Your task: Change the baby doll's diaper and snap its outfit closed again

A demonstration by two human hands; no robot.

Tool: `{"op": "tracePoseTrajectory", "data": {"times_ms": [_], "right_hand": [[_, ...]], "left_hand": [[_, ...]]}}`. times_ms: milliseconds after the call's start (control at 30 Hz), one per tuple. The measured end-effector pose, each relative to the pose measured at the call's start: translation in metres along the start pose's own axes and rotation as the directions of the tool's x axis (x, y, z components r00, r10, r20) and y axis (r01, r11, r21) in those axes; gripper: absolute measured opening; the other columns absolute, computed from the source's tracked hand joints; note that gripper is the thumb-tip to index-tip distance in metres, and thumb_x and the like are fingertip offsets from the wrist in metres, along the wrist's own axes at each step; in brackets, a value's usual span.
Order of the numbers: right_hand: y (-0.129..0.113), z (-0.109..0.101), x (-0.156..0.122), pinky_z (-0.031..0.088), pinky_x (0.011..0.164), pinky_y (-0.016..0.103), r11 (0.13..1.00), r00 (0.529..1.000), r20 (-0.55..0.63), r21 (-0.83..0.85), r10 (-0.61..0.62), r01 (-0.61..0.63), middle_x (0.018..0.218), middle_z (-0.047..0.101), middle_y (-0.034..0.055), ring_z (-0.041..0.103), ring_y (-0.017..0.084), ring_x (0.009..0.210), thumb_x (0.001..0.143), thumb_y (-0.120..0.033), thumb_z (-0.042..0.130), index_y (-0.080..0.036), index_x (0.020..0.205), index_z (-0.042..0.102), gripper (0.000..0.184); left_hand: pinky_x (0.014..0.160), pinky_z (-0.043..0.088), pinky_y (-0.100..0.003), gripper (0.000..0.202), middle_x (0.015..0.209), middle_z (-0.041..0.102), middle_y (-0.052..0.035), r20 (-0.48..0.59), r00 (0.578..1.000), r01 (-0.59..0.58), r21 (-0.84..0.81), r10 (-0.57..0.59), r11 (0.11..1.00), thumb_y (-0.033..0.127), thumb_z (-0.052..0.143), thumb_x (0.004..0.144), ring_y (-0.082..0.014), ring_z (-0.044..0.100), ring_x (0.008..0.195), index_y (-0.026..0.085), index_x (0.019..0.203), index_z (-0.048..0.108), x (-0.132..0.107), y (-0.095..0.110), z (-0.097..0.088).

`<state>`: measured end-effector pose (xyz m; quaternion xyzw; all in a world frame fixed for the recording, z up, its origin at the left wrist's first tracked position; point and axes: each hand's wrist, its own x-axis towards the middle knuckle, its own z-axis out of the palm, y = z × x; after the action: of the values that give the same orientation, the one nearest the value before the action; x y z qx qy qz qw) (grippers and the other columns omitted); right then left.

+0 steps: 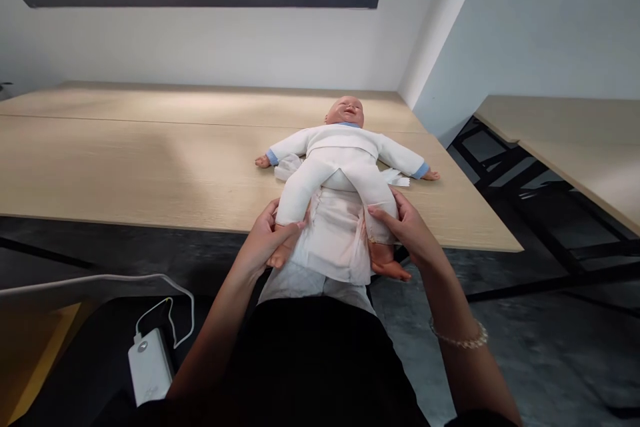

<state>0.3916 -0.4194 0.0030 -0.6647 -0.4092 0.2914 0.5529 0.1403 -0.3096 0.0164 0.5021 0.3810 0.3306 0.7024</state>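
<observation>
baby doll point(343, 160) on back on table point(150, 167), long axis running away from person, feet nearest. left hand point(263, 243) and right hand point(407, 227) each clamped round one leg, white diaper point(333, 237) under hips, past table edge.

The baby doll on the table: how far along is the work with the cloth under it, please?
Already done, it seems: the baby doll lies on its back in its white suit, with a white cloth spread under its legs. In hand: the left hand and right hand hold the legs. Probably left: the cloth lies open, not closed around the doll, so the work looks partly done.
</observation>
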Motion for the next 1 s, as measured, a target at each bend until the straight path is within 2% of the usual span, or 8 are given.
{"op": "tracePoseTrajectory", "data": {"times_ms": [100,167,267,333,500,633,833,1000], "right_hand": [[-0.003,0.007,-0.015,0.043,0.118,0.058,0.949,0.981,-0.119,-0.293,-0.157,0.116,0.152,0.052,0.0176,0.051,0.036,0.141,0.089,-0.052,0.07,-0.018,0.154,0.045,0.078],[-0.01,0.021,-0.037,0.04,0.118,0.063,0.796,0.919,-0.178,-0.574,-0.351,0.193,0.153,0.05,0.0205,0.048,0.038,0.143,0.098,-0.044,0.061,-0.016,0.158,0.041,0.069],[-0.018,0.05,-0.075,0.032,0.125,0.058,0.428,0.809,0.17,-0.777,-0.563,0.461,0.156,0.049,0.0154,0.045,0.032,0.147,0.105,-0.037,0.051,-0.02,0.155,0.046,0.053],[-0.014,0.069,-0.094,0.033,0.125,0.057,0.272,0.742,0.392,-0.754,-0.543,0.598,0.159,0.046,0.0157,0.041,0.034,0.149,0.099,-0.049,0.061,-0.017,0.156,0.044,0.067],[0.02,0.089,-0.094,0.043,0.116,0.057,0.073,0.75,0.392,-0.861,-0.533,0.503,0.161,0.042,0.0194,0.045,0.038,0.146,0.092,-0.02,0.066,-0.016,0.159,0.043,0.071],[0.022,0.081,-0.077,0.057,0.099,0.044,0.002,0.631,0.405,-0.841,-0.662,0.541,0.138,0.067,0.0098,0.066,0.028,0.124,0.095,-0.007,0.042,-0.016,0.13,0.071,0.047],[-0.02,0.058,-0.047,0.05,0.104,0.037,0.138,0.538,0.391,-0.701,-0.747,0.7,0.107,0.077,0.0004,0.071,0.016,0.098,0.105,-0.014,0.044,-0.018,0.109,0.073,0.029],[-0.069,0.047,-0.017,0.044,0.099,0.034,-0.099,0.389,0.559,-0.653,-0.733,0.751,0.089,0.074,-0.0019,0.065,0.014,0.082,0.106,-0.012,0.047,-0.019,0.098,0.072,0.027]], "left_hand": [[0.089,0.052,-0.025,0.07,0.113,0.077,-0.0085,0.004,0.999,-0.032,0.061,0.032,0.998,0.026,0.091,0.064,-0.0208,0.071,0.103,0.017,0.128,0.063,0.002,0.0,-0.002],[0.087,0.052,-0.025,0.07,0.111,0.077,-0.008,0.02,0.999,-0.027,0.045,0.026,0.999,0.026,0.091,0.063,-0.0206,0.071,0.1,0.017,0.127,0.064,0.002,0.0,-0.001],[0.084,0.053,-0.025,0.071,0.107,0.078,-0.0074,0.042,0.999,0.007,-0.013,-0.007,1.0,0.025,0.092,0.061,-0.0201,0.072,0.096,0.017,0.126,0.064,0.004,-0.001,-0.001],[0.084,0.053,-0.024,0.07,0.107,0.078,-0.0071,0.057,0.998,0.022,-0.049,-0.02,0.999,0.025,0.092,0.061,-0.0192,0.072,0.094,0.017,0.125,0.064,0.006,-0.002,-0.002],[0.086,0.053,-0.026,0.069,0.111,0.078,-0.0075,0.086,0.995,0.047,-0.088,-0.04,0.995,0.026,0.092,0.063,-0.0191,0.072,0.095,0.017,0.126,0.064,0.007,-0.005,-0.004],[0.083,0.053,-0.025,0.055,0.105,0.078,-0.006,0.105,0.993,0.069,-0.144,-0.054,0.987,0.029,0.092,0.065,-0.0181,0.072,0.091,0.016,0.113,0.067,0.012,-0.001,-0.003],[0.075,0.054,-0.026,0.04,0.087,0.075,-0.0058,0.177,0.982,0.104,-0.209,-0.067,0.972,0.036,0.089,0.071,-0.0163,0.067,0.076,0.012,0.097,0.07,0.048,0.009,0.007],[0.082,0.055,-0.029,0.046,0.1,0.073,-0.0044,0.127,0.991,0.001,-0.228,0.029,0.974,0.036,0.087,0.075,-0.0173,0.069,0.086,0.017,0.11,0.064,0.077,0.007,0.025]]}}
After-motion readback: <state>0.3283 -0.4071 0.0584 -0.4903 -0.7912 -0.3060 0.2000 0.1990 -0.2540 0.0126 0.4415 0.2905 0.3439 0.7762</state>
